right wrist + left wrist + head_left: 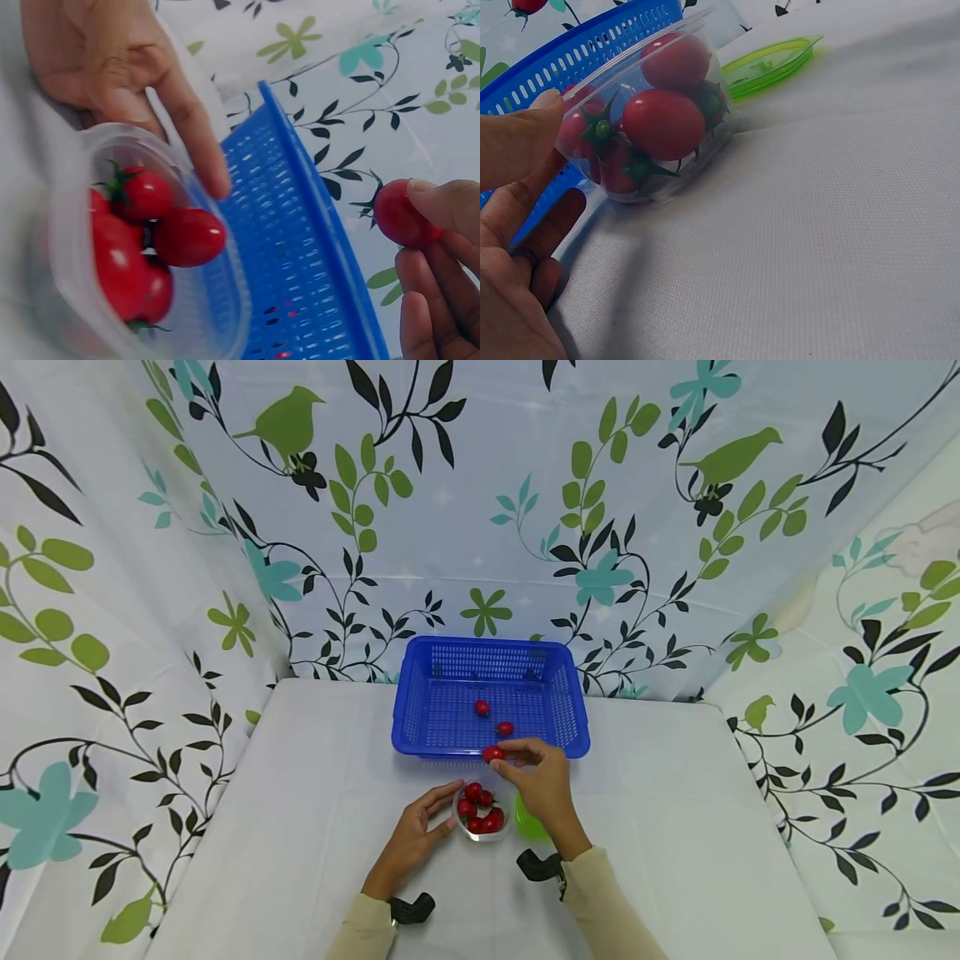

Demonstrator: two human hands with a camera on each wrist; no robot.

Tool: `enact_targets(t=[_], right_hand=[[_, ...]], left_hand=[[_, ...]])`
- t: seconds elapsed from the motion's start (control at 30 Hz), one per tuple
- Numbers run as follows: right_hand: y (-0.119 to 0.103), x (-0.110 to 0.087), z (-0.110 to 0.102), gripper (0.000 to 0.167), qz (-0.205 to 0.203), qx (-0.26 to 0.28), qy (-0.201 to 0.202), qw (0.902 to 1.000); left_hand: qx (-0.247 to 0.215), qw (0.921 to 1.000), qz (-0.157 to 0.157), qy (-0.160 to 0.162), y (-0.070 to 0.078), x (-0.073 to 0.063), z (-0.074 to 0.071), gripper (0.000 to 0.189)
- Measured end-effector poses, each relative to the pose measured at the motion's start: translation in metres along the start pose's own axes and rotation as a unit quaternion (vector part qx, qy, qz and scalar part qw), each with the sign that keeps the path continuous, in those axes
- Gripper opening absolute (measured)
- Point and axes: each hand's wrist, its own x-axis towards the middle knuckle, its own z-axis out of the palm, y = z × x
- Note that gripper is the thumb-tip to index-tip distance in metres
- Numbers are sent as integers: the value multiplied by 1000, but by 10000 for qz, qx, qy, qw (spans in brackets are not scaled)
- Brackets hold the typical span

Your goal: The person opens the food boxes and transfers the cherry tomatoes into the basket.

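Observation:
Between thumb and fingertips, my right hand (542,777) pinches a red cherry tomato (492,754) over the basket's near rim; its green stem end shows in the right wrist view. A clear plastic container (489,837) stands on the table with several cherry tomatoes (664,124) in it, some with green stems. My left hand (422,831) steadies this container from the left, thumb at the near side and index finger along the far side; the other fingers hang loosely curled. Two more tomatoes (506,727) lie in the blue basket (401,710) behind.
A bright green lid (529,822) lies on the table right of the container, partly under my right forearm in the head view. White cloth covers the table (675,843). A patterned curtain (480,527) hangs behind the basket and along both sides.

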Motion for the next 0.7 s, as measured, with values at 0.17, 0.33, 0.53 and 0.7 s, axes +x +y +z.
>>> enact_targets(t=[0.17, 0.33, 0.53, 0.7], right_hand=[[-4, 13, -1, 24, -36, 67, 14, 10000], [-8, 26, -4, 24, -9, 95, 25, 10000], [-12, 41, -8, 24, -22, 115, 92, 9999], [-18, 53, -11, 22, 86, 98, 57, 9999]], left_hand=[[-19, 10000, 27, 12, 0, 0, 0, 55], [-18, 10000, 92, 14, -1, -1, -1, 55], [-42, 9999, 135, -16, -2, -1, -1, 55], [19, 9998, 194, -6, -3, 0, -1, 55]])
